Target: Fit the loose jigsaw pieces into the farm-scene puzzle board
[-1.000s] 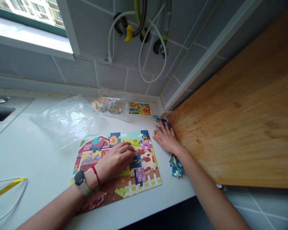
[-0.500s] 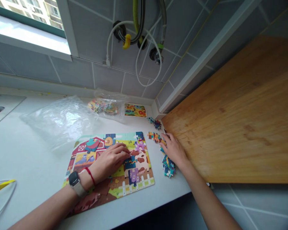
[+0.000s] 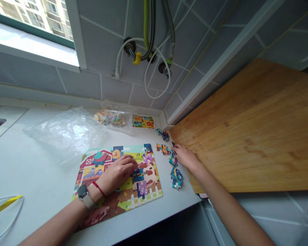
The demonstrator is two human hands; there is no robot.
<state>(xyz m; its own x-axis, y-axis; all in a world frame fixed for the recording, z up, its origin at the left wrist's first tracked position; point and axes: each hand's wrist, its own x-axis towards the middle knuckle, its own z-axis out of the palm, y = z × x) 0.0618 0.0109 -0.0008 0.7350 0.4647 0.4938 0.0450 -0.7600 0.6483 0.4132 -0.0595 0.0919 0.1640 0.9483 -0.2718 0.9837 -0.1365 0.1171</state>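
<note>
A colourful farm jigsaw board (image 3: 143,196) lies on the white counter (image 3: 30,171). My left hand (image 3: 118,172), with a watch and a red string at the wrist, rests on the board, its fingers curled down onto pieces near the middle. My right hand (image 3: 186,156) lies to the right of the board against the wooden board's edge, fingertips pinched at a loose piece (image 3: 172,152). More loose pieces (image 3: 176,177) are heaped just below that hand, and others (image 3: 162,149) sit beside it.
A large wooden board (image 3: 246,136) fills the right side. A crumpled clear plastic bag (image 3: 66,131), a bag of puzzle pieces (image 3: 110,117) and a small picture card (image 3: 143,121) lie at the back. Hoses (image 3: 149,51) hang on the tiled wall. A sink edge (image 3: 0,119) shows far left.
My right hand drew back from the far pieces toward the wooden board's edge, uncovering loose pieces. My left hand stayed on the puzzle. The view shifted a little.
</note>
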